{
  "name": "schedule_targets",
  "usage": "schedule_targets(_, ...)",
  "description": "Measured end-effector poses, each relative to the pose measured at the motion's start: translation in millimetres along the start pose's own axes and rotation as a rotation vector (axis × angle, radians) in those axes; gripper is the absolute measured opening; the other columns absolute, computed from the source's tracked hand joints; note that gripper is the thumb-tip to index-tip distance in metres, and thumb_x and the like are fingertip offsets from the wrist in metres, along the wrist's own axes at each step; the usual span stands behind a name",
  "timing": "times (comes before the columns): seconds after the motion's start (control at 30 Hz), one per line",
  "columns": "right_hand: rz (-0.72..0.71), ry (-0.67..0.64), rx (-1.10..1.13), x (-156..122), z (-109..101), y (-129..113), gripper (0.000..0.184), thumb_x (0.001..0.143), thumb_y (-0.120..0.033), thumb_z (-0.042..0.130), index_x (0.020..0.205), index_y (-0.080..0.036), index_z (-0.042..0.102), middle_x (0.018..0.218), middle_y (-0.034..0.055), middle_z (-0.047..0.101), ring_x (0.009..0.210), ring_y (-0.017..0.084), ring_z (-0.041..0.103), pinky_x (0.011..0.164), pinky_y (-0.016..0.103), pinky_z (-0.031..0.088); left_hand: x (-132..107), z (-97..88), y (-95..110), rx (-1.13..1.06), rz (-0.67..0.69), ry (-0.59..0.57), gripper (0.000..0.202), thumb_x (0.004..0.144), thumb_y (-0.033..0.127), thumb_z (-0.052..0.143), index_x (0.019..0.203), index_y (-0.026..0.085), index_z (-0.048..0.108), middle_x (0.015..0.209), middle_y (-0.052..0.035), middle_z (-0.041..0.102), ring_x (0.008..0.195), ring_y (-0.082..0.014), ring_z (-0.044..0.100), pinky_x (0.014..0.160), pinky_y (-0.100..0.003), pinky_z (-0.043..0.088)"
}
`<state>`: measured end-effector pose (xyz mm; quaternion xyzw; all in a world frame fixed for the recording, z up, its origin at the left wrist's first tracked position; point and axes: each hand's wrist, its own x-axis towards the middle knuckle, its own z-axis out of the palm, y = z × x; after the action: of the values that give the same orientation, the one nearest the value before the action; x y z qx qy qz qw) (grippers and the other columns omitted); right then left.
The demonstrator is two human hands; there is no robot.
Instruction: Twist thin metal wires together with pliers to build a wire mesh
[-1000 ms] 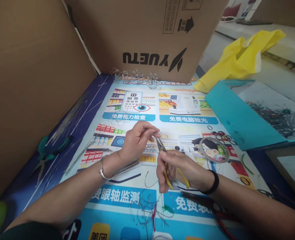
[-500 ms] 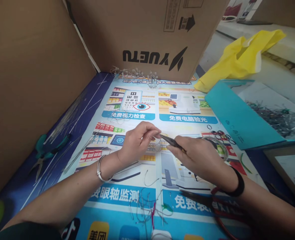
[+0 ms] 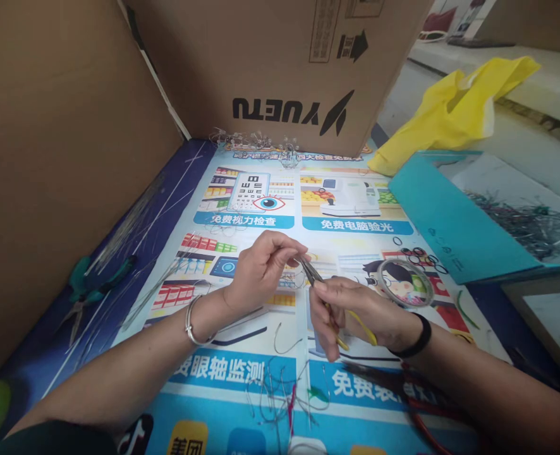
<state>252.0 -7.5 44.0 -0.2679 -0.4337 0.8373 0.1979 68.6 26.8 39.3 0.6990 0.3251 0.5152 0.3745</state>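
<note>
**Needle-nose pliers (image 3: 314,277) rolled over by the right hand (image 3: 351,309)**

Nearest the body, below the right hand and the left hand (image 3: 261,268), a loose cluster of bent wires (image 3: 269,395) is spread, and red-handled scissors (image 3: 377,375) are seen just beneath the right hand.

Above these, the pliers are gripped in the right hand. Half a second ago they were held almost level under a palm-down hand; now the hand has been rolled, the thumb is laid uppermost and the yellow handles (image 3: 365,328) are exposed. Fine shaping by small turns is suggested by this, rather than any carrying. The left hand has been kept in place, wrist bent, thumb and forefinger closed in a pinch on what seems a thin wire (image 3: 301,278), too fine to be traced fully. The pliers' tips are brought right up to that pinch.

To the right of the right hand, a clear round ring (image 3: 382,285) is seen. Farther right, metal pieces are heaped in an open blue box (image 3: 460,234). Beyond both hands, a cardboard box (image 3: 270,63) is stood.
</note>
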Motion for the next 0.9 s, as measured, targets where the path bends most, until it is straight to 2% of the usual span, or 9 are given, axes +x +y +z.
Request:
schedule_targets(0.23, -0.010, -0.045, 0.078, 1.1, -0.5, 2.2, 0.040, 0.091, -0.044, 0.036, 0.068, -0.015, 0.050, 0.051, 0.0016, 0.059, 0.045, 0.015, 0.060, 0.045, 0.025, 0.044, -1.5, -0.1, -0.9, 0.017, 0.019, -0.009, 0.010, 0.091, 0.021, 0.047, 0.096, 0.017, 0.055, 0.087, -0.0030, 0.068, 0.075, -0.0113, 0.066, 0.068, -0.025, 0.056)
schedule_targets(0.53, -0.015, -0.021, 0.086, 0.7, -0.7, 5.6, 0.039, 0.092, -0.045, 0.035, 0.068, -0.016, 0.047, 0.050, -0.0008, 0.055, 0.043, 0.014, 0.058, 0.045, 0.025, 0.042, -2.2, 0.3, -0.1, 0.037, 0.030, -0.014, 0.008, 0.090, 0.017, 0.048, 0.096, 0.017, 0.054, 0.090, -0.0035, 0.068, 0.077, -0.0110, 0.066, 0.069, -0.025, 0.057)
schedule_targets(0.8, -0.004, -0.012, 0.111, 1.2, 1.1, 5.7, 0.039, 0.090, -0.046, 0.038, 0.068, -0.016, 0.048, 0.049, -0.0021, 0.053, 0.043, 0.014, 0.059, 0.045, 0.025, 0.042, -2.5, -0.3, -1.5, 0.093, 0.100, -0.032, 0.010, 0.089, 0.014, 0.048, 0.098, 0.017, 0.053, 0.090, -0.0031, 0.068, 0.080, -0.0113, 0.065, 0.070, -0.026, 0.056)
schedule_targets(0.9, -0.003, -0.006, 0.119, 1.1, 1.3, 5.1, 0.039, 0.090, -0.046, 0.039, 0.067, -0.016, 0.048, 0.048, -0.0019, 0.053, 0.043, 0.014, 0.058, 0.045, 0.025, 0.042, -2.2, -0.2, -1.9, 0.108, 0.143, -0.038, 0.013, 0.089, 0.012, 0.048, 0.099, 0.018, 0.053, 0.092, -0.0032, 0.068, 0.086, -0.0121, 0.065, 0.075, -0.028, 0.055)
